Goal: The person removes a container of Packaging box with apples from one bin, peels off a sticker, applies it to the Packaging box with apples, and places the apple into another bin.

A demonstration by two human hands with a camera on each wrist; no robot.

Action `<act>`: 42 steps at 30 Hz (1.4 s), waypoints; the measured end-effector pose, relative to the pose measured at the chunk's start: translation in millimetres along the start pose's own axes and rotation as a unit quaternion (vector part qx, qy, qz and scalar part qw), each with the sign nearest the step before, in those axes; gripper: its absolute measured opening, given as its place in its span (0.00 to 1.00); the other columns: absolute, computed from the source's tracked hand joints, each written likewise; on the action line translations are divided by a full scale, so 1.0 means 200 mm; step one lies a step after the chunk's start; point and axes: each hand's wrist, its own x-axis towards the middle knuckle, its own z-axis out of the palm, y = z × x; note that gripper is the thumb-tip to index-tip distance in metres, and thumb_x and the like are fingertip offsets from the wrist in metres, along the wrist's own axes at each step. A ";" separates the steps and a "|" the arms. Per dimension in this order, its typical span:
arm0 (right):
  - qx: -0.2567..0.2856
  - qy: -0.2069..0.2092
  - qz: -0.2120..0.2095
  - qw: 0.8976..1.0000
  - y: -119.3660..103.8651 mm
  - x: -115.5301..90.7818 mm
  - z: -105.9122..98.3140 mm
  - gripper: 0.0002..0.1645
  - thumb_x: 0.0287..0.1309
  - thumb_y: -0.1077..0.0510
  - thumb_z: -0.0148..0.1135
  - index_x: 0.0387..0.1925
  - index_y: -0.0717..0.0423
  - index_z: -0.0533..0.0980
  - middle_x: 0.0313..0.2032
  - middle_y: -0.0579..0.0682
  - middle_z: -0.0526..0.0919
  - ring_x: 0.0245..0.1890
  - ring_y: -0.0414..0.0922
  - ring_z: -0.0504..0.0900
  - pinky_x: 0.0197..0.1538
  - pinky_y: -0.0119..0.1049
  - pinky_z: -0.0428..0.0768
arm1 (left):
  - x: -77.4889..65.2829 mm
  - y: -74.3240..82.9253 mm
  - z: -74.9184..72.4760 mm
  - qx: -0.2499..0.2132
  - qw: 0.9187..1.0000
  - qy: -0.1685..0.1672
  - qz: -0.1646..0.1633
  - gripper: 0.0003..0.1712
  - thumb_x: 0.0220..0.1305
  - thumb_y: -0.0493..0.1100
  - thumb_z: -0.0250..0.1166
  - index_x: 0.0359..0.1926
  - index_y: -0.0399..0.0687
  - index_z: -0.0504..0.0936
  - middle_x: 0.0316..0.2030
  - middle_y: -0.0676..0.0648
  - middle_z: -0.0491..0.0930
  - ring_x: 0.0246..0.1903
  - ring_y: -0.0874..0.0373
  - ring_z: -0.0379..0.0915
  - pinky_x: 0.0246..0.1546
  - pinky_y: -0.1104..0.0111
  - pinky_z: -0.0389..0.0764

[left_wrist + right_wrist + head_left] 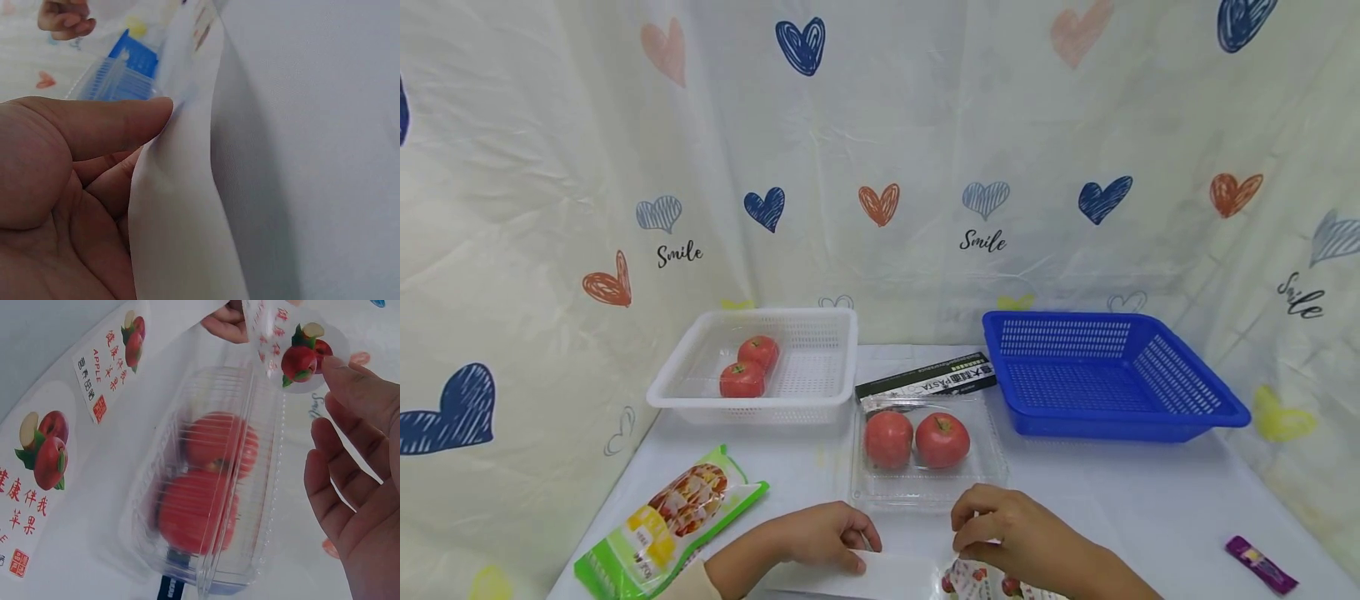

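Observation:
My left hand pinches the edge of a white sticker sheet between thumb and fingers, near the table's front edge. In the left wrist view, the sheet stands bent up from the table. My right hand holds a clear round-edged label sticker by its edge, between thumb and finger; it is printed with red apples and red characters. More such stickers remain on the sheet. Just beyond the hands sits a closed clear plastic clamshell box with two red apples inside.
A white basket at the back left holds another clear box with two red fruits. A blue basket stands back right. Between them lies a dark pasta box. A green food bag lies left, a small purple packet right.

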 end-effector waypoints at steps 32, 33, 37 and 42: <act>0.134 -0.049 0.288 0.947 0.13 0.13 -0.08 0.19 0.59 0.66 0.65 0.52 0.56 0.75 0.37 0.39 0.83 0.39 0.37 0.82 0.45 0.32 0.80 | 0.07 -0.03 -0.15 -0.180 0.959 0.216 -0.036 0.38 0.63 0.48 0.68 0.65 0.34 0.62 0.37 0.41 0.82 0.34 0.48 0.82 0.36 0.59 0.83; 0.132 -0.047 0.288 0.947 0.14 0.14 -0.08 0.19 0.59 0.66 0.65 0.52 0.57 0.75 0.38 0.40 0.83 0.39 0.38 0.82 0.45 0.33 0.80 | 0.07 -0.02 -0.15 -0.186 0.956 0.222 -0.036 0.38 0.63 0.48 0.68 0.65 0.33 0.62 0.37 0.41 0.82 0.33 0.48 0.82 0.35 0.58 0.83; 0.122 -0.042 0.286 0.950 0.19 0.17 -0.08 0.20 0.61 0.66 0.63 0.55 0.58 0.74 0.40 0.42 0.83 0.42 0.40 0.82 0.46 0.36 0.81 | 0.10 -0.02 -0.15 -0.197 0.949 0.245 -0.039 0.39 0.65 0.51 0.66 0.66 0.34 0.60 0.35 0.41 0.81 0.28 0.51 0.81 0.32 0.58 0.84; 0.106 -0.026 0.304 0.946 0.27 0.21 -0.08 0.22 0.63 0.68 0.60 0.58 0.55 0.73 0.41 0.42 0.82 0.43 0.41 0.81 0.47 0.36 0.80 | 0.13 -0.03 -0.17 -0.197 0.940 0.274 -0.049 0.42 0.58 0.54 0.71 0.65 0.36 0.64 0.30 0.43 0.81 0.24 0.53 0.79 0.31 0.60 0.83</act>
